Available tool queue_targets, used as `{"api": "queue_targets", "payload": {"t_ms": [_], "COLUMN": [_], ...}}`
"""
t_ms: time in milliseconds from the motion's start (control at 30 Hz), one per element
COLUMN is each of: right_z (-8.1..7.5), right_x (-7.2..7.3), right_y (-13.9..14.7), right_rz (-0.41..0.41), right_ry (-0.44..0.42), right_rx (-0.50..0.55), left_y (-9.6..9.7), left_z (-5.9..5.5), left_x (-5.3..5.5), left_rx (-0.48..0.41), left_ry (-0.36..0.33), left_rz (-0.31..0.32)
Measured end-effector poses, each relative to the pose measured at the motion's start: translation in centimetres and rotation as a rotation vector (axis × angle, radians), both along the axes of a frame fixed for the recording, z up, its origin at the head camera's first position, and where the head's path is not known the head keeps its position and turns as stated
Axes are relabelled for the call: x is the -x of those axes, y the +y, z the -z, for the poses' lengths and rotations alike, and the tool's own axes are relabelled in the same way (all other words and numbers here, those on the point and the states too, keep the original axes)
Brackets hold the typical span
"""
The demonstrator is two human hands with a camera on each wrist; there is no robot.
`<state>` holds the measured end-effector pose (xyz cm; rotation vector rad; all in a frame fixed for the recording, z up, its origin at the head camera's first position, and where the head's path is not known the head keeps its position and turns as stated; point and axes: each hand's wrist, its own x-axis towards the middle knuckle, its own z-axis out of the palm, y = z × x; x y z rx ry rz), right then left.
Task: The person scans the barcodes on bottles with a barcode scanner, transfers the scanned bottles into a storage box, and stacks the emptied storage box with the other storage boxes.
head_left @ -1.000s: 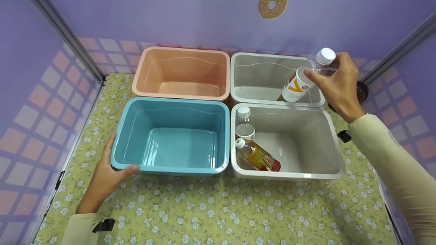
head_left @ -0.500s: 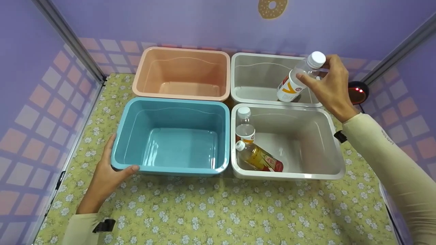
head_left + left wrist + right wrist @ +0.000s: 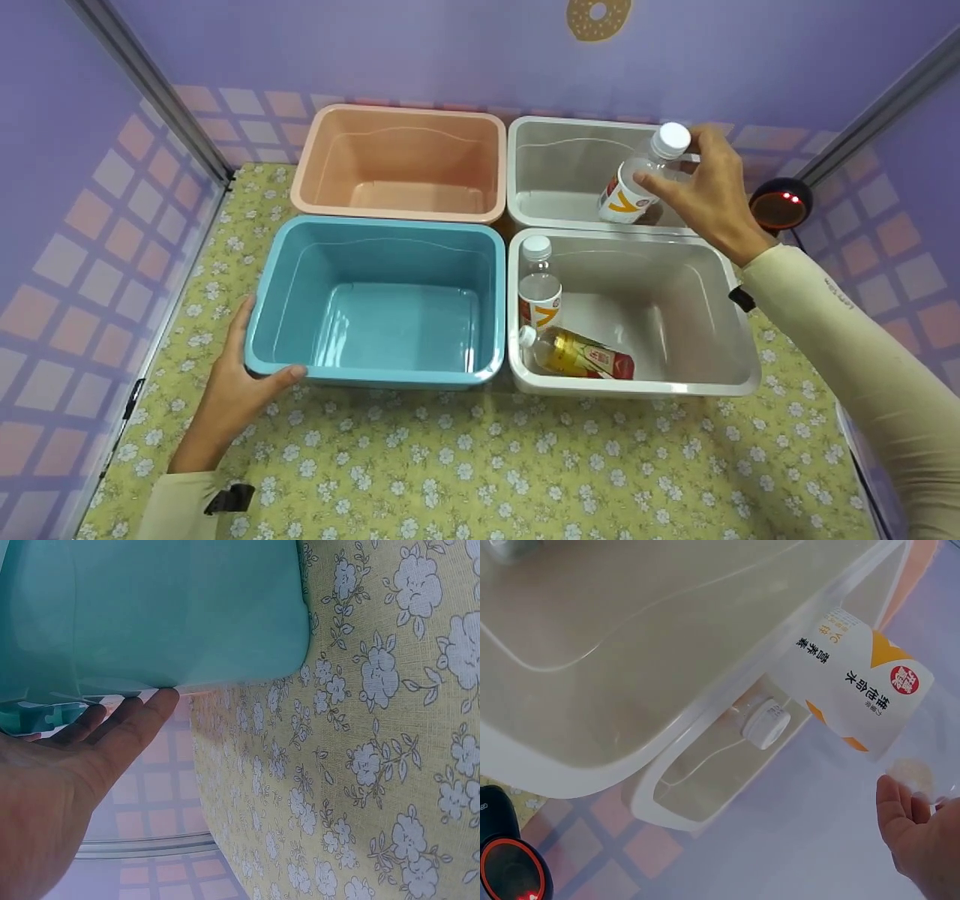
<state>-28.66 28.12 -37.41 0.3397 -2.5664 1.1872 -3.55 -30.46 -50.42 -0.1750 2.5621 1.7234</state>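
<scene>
My right hand (image 3: 712,191) grips a clear plastic bottle (image 3: 637,176) by its upper part, below the white cap. The bottle tilts, its white-and-orange labelled lower end reaching into the back grey bin (image 3: 600,124). In the right wrist view, another white-capped bottle (image 3: 766,724) shows inside that bin. My left hand (image 3: 236,386) rests at the front left corner of the blue bin (image 3: 375,371), thumb on the front rim and straight fingers along the outer side. In the front grey bin (image 3: 637,386), a similar clear bottle (image 3: 540,289) stands near a yellow-and-red labelled drink bottle (image 3: 585,354) lying on its side.
A peach bin (image 3: 405,214) stands behind the blue one, with all the bins set close together. A dark round device (image 3: 781,206) with red lights sits to the right. Purple panels (image 3: 450,52) enclose the flowered tablecloth (image 3: 450,465) at the back and sides.
My right hand has moved left and slightly down with the bottle, over the back grey bin. The yellow-and-red bottle has slid down to lie flatter. My left hand has stayed put.
</scene>
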Motion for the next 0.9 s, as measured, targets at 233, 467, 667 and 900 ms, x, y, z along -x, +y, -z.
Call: {"api": "queue_targets", "payload": {"t_ms": [233, 467, 667, 900], "right_z": [0.3, 0.8, 1.3, 1.9], "right_x": [0.3, 0.6, 0.9, 1.2], "right_y": [-0.4, -0.8, -1.3, -1.5], "right_rz": [-0.021, -0.04, -0.059, -0.099], "right_ry": [-0.02, -0.066, -0.074, -0.112], "right_rx": [-0.015, -0.043, -0.079, -0.052], "left_y": [-0.1, -0.1, -0.2, 0.2], "left_z": [0.1, 0.1, 0.1, -0.1], "left_x": [0.0, 0.1, 0.0, 0.1], "left_rx": [0.01, 0.017, 0.033, 0.0], "left_ry": [-0.001, 0.005, 0.002, -0.005], "left_rz": [0.002, 0.0, 0.002, 0.008]}}
